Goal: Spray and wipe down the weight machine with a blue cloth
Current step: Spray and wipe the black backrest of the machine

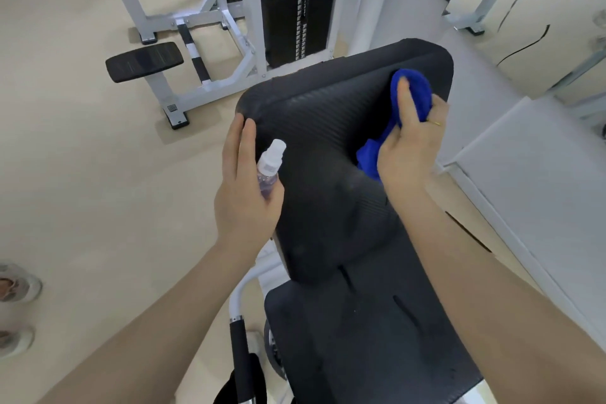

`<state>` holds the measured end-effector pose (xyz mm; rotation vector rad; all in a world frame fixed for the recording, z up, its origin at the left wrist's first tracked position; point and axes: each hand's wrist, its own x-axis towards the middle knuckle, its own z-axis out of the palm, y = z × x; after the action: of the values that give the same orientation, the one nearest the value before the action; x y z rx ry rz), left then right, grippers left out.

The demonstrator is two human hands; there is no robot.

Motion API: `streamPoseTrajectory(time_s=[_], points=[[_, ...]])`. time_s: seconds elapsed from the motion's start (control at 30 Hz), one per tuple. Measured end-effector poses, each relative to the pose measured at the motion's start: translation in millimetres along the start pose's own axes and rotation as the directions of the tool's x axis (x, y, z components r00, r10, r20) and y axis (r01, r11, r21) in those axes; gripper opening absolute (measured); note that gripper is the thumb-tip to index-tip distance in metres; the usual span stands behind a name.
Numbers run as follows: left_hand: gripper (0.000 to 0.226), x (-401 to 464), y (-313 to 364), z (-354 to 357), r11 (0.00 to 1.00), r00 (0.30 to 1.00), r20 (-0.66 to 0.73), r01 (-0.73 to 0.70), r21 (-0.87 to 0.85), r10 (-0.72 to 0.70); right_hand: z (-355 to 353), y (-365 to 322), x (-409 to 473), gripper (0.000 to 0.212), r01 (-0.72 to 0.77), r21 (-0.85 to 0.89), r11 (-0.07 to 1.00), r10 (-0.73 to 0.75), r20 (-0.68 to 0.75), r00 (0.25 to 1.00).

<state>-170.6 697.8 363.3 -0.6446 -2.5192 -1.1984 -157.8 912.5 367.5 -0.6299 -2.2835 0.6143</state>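
Note:
The weight machine's black ribbed back pad (328, 128) fills the middle of the head view, with its black seat pad (367, 344) below it. My right hand (410, 141) grips a bunched blue cloth (411, 88) and presses it against the upper right part of the back pad. A second fold of the cloth hangs under my palm. My left hand (246, 187) holds a small clear spray bottle (270, 167) with a white cap, and its fingertips rest on the pad's left edge.
A black weight stack (298, 10) in a white frame stands behind the pad. Two black foot pads (144, 61) on white posts sit on the beige floor at left. A black handle (239, 357) rises beside the seat. White wall panels run along the right. Shoes show at far left.

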Motion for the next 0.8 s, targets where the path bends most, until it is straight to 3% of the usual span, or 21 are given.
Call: streamPoseTrajectory(time_s=[0.1,0.23,0.33,0.43,0.53,0.6,0.73,0.8], points=[[0.077,-1.7,-2.0,3.9,0.999,1.0,-0.022,-0.014,0.042,0.015,11.1,-4.5,-32.6,0.07,0.128,0.001,0.992,-0.127,0.095,0.987],[0.064,-5.5,12.1,7.9,0.992,0.991,-0.049,-0.121,0.045,0.123,8.2,11.9,-53.9,0.087,0.417,-0.084,0.905,-0.387,0.242,0.89],[0.056,-2.5,28.6,11.2,0.986,0.986,-0.047,-0.16,0.05,0.162,-1.8,23.1,-17.4,0.075,0.315,-0.1,0.944,-0.294,0.177,0.939],[0.051,-1.0,37.2,16.6,0.981,0.983,0.028,-0.181,0.067,0.18,-14.8,33.9,19.1,0.062,0.087,-0.038,0.995,-0.08,0.152,0.985],[0.043,-7.1,38.0,25.8,0.982,0.983,0.103,-0.164,0.094,0.154,-13.8,32.0,20.0,0.063,-0.135,0.023,0.991,0.132,0.095,0.987],[0.041,-11.7,41.0,34.3,0.986,0.982,0.141,-0.141,0.093,0.127,-5.1,18.9,-5.9,0.067,-0.087,0.003,0.996,0.087,0.093,0.992],[0.046,-13.3,45.7,50.3,0.968,0.966,0.218,-0.182,0.175,0.142,7.5,26.1,-46.7,0.072,0.189,0.032,0.981,-0.192,0.203,0.96],[0.059,-12.5,44.8,55.3,0.948,0.956,0.254,-0.209,0.241,0.146,-2.4,40.3,-27.1,0.07,0.165,0.048,0.985,-0.171,0.177,0.969]])
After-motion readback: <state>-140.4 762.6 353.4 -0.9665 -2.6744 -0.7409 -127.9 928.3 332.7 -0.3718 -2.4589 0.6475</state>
